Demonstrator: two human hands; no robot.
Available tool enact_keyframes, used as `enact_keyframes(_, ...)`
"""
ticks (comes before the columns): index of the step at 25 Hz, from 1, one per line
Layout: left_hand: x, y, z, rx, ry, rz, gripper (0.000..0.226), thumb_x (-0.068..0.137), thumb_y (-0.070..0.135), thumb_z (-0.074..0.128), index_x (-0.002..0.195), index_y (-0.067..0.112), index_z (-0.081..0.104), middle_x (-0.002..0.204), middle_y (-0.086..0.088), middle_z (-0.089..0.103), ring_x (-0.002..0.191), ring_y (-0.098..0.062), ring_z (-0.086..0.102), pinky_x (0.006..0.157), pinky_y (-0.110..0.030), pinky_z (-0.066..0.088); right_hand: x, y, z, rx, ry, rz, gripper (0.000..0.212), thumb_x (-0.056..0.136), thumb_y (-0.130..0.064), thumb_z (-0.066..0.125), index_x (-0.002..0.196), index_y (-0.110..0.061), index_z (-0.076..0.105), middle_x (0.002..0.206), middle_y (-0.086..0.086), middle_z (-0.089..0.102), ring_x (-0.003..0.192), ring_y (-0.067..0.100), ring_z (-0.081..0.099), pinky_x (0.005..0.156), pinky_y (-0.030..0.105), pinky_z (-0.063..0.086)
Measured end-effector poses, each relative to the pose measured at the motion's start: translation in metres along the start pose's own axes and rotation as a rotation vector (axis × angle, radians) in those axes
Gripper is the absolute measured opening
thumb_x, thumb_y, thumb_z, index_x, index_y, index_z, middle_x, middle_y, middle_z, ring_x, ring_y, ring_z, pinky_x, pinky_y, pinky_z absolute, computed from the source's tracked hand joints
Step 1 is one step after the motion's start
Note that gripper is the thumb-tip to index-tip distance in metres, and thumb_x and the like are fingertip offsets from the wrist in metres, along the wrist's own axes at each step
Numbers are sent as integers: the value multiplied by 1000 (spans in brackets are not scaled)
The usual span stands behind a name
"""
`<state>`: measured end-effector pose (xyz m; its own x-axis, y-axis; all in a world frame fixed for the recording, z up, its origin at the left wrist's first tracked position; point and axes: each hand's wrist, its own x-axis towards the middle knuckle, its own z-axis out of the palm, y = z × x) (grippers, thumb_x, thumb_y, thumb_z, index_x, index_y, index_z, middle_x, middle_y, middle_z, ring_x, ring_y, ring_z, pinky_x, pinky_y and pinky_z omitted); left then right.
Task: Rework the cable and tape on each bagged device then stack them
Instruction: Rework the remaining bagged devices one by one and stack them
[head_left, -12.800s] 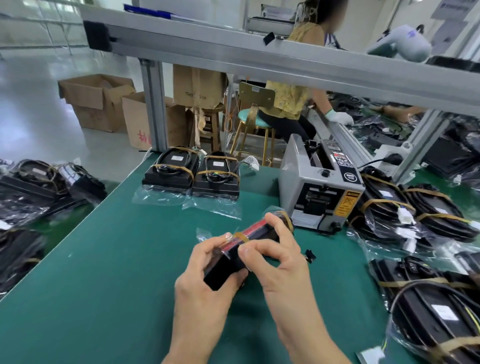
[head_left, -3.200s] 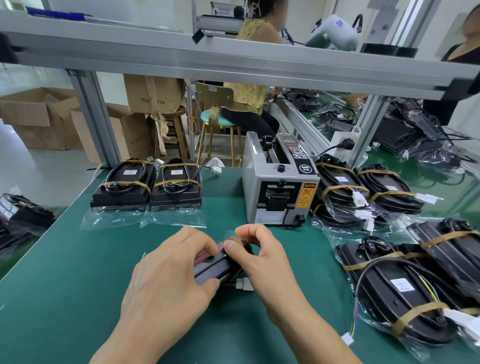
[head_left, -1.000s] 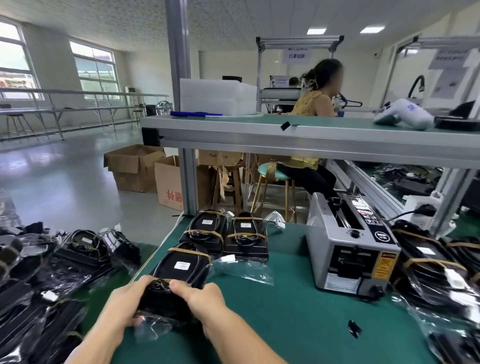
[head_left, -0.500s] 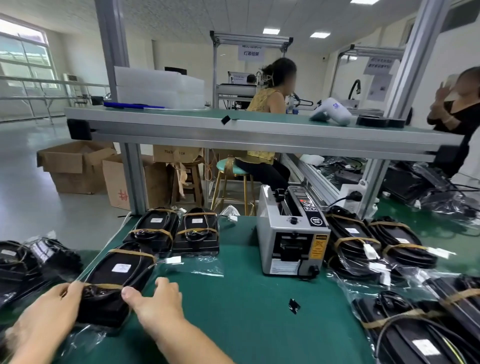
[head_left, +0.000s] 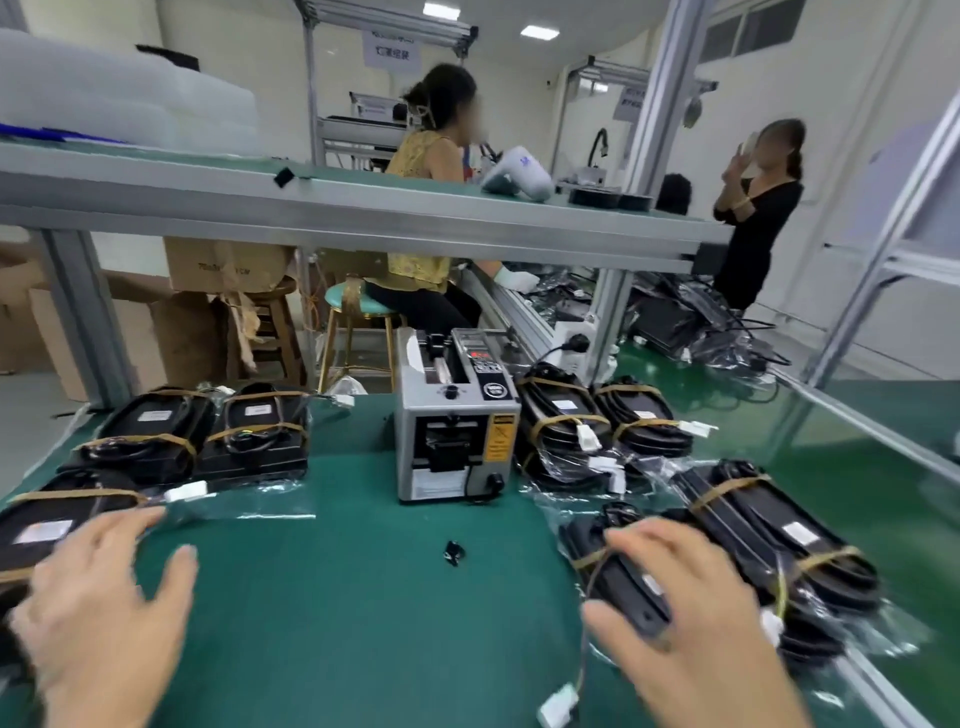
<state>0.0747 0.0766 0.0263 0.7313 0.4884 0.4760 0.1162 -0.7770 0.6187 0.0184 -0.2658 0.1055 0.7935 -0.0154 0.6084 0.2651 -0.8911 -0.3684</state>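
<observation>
Currently your right hand (head_left: 691, 618) grips a bagged device (head_left: 623, 582) right of the tape dispenser (head_left: 454, 421), long axis running toward it. Your left hand (head_left: 104, 613), fingers spread, hovers over bare desk (head_left: 363, 597) by the left edge.

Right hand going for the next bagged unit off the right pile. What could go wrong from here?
1. The unit under the right hand trails a loose cable with a white plug near the table edge; it may snag.
2. Neighbouring units overlap it, so lifting could drag them.
3. A small black part lies loose on the mat and could get swept off.
</observation>
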Motion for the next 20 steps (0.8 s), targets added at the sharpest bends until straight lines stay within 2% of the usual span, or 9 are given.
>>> enact_keyframes(1, -10, 12, 10, -13, 17, -1, 60, 72, 47, 43, 112, 8, 64, 119, -15, 58, 111, -40, 49, 95, -52, 39, 0, 19, -15, -55, 25, 105, 45, 63, -34, 81, 104, -19, 71, 106, -2, 59, 99, 23, 57, 83, 44, 41)
enact_keyframes(3, -27, 49, 18, -83, -107, 55, 59, 68, 50, 44, 106, 12, 68, 113, -12, 62, 103, -41, 53, 89, -53, 40, 11, 57, -31, -193, -5, 275, 54, 69, -37, 82, 118, -22, 65, 122, 1, 54, 118, 26, 48, 96, 48, 35)
enact_keyframes(5, -46, 66, 39, -95, -253, 90, 42, 71, 40, 57, 104, 17, 70, 111, -8, 64, 100, -39, 54, 87, -52, 40, 32, 94, -49, -451, -142, 380, 78, 72, -60, 69, 138, -26, 46, 143, 3, 41, 135, 25, 32, 107, 46, 28)
enact_keyframes(7, -52, 65, 55, -61, -324, 52, 29, 77, 22, 73, 105, 18, 70, 114, -8, 64, 101, -37, 54, 86, -49, 39, 57, 127, -60, -554, -353, 514, 107, 63, -83, 53, 149, -27, 23, 155, 4, 27, 142, 26, 23, 112, 45, 27)
enact_keyframes(11, -54, 57, 65, -32, -408, -31, 37, 71, 9, 80, 106, 16, 69, 117, -10, 63, 106, -37, 53, 89, -48, 38, 80, 169, -46, -231, -744, 697, 152, 27, -94, 56, 151, -33, -7, 160, 11, 10, 145, 31, 21, 114, 48, 27)
enact_keyframes(13, -51, 55, 63, -49, -419, -44, 37, 72, 10, 79, 107, 16, 69, 118, -9, 62, 107, -36, 52, 90, -48, 37, 76, 176, -35, -193, -779, 728, 155, 27, -90, 65, 150, -34, -11, 159, 14, 10, 144, 34, 20, 114, 48, 27)
enact_keyframes(15, -49, 57, 59, -68, -426, -40, 37, 74, 10, 78, 109, 17, 68, 119, -7, 61, 110, -33, 50, 92, -46, 36, 74, 183, -30, -212, -690, 737, 149, 34, -77, 76, 151, -34, -5, 155, 15, 22, 141, 35, 26, 111, 50, 31)
enact_keyframes(17, -50, 60, 54, -118, -425, -31, 39, 74, 9, 78, 110, 19, 67, 119, -6, 60, 110, -31, 50, 94, -43, 35, 72, 186, -31, -161, -595, 743, 140, 36, -63, 78, 151, -34, 5, 149, 14, 34, 133, 34, 37, 103, 48, 40)
enact_keyframes(20, -49, 68, 44, -235, -400, 24, 41, 75, 7, 77, 107, 28, 64, 116, 2, 59, 112, -25, 50, 93, -38, 35, 69, 185, -42, -48, -510, 731, 125, 53, -48, 87, 151, -31, 12, 149, 14, 36, 119, 32, 46, 87, 41, 46)
